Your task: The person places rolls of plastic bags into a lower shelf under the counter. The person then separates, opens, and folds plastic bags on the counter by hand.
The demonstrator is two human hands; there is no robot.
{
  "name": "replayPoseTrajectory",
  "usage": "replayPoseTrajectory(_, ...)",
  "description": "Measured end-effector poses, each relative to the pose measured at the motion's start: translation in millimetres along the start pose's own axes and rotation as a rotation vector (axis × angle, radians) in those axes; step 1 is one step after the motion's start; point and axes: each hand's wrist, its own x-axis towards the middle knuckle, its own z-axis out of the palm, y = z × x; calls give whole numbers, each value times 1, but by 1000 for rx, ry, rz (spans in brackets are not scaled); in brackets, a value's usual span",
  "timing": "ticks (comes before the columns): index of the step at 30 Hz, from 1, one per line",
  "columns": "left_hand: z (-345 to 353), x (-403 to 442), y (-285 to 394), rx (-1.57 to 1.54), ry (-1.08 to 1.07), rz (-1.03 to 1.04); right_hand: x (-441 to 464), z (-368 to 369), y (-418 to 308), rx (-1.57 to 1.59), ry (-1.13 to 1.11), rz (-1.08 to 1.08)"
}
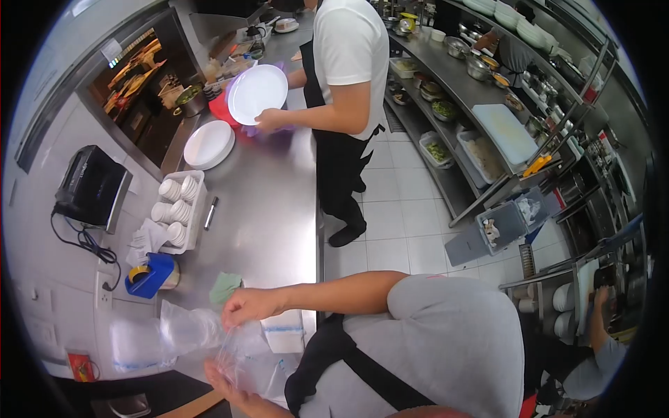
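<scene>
The clear plastic bag (252,357), between the 2 hands at the near end of the steel surface (268,216), should handle as very light, limp and slippery; its rim looks the best place to take hold. The right hand (249,305) pinches it at 11 o'clock. The left hand (228,389) lies along its 7 o'clock side; with the glare there, I cannot tell whether those fingers grip.

Counted, with directions from the bag: 1 surface, running to 12 o'clock; 1 co-worker (350,63), 1 o'clock; 1 white tray (198,216) of stacked cups (180,211), 11; 1 stack of plates (208,145), 12; 1 blue tape dispenser (155,277), 10; 1 green cloth (224,287), 11; 1 marker (211,213), between 11 and 12.
</scene>
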Motion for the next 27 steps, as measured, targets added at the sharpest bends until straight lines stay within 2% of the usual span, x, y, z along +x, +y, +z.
replayPoseTrajectory(1, 58, -1, 14, -73, 321, -20, 3, -3, 9, 8, -3, 10)
replayPoseTrajectory(3, 10, 9, -23, 92, 151, -25, 6, -12, 26, 126, -10, -38)
replayPoseTrajectory(4, -25, -14, -36, 186, 122, -30, 11, -18, 38, 249, -41, -68)
replayPoseTrajectory(5, 6, -17, -19, 211, 89, -117, 12, -27, 39, 193, -123, -32)
replayPoseTrajectory(7, 30, -25, -13, 124, 271, -239, 7, -33, 22, 160, -118, 169)
replayPoseTrajectory(8, 39, -24, -1, 110, 295, -184, 3, -36, 13, 145, -116, 268)
replayPoseTrajectory(9, 50, -23, 9, 98, 318, -129, 11, -42, -7, -47, -231, 272)
replayPoseTrajectory(10, 40, -23, 11, 15, 254, -41, 21, -39, -16, -152, -280, 271)
replayPoseTrajectory(12, 39, -25, 27, 131, 288, 6, 32, -26, -26, -134, -317, 193)
replayPoseTrajectory(16, 52, -1, 62, 155, 478, 124, 64, 13, -63, -253, -97, -6)
replayPoseTrajectory(19, 62, 24, 83, 288, 628, 217, 94, 29, -75, -436, 36, -147)
replayPoseTrajectory(22, 50, 52, 86, 216, 737, 199, 123, 38, -63, -552, 146, 17)
replayPoseTrajectory(25, 22, 76, 57, -172, 732, 68, 142, 17, -36, -612, 89, 232)
replayPoseTrajectory(27, 18, 78, 36, -249, 792, 26, 143, -1, 0, -478, 28, 380)
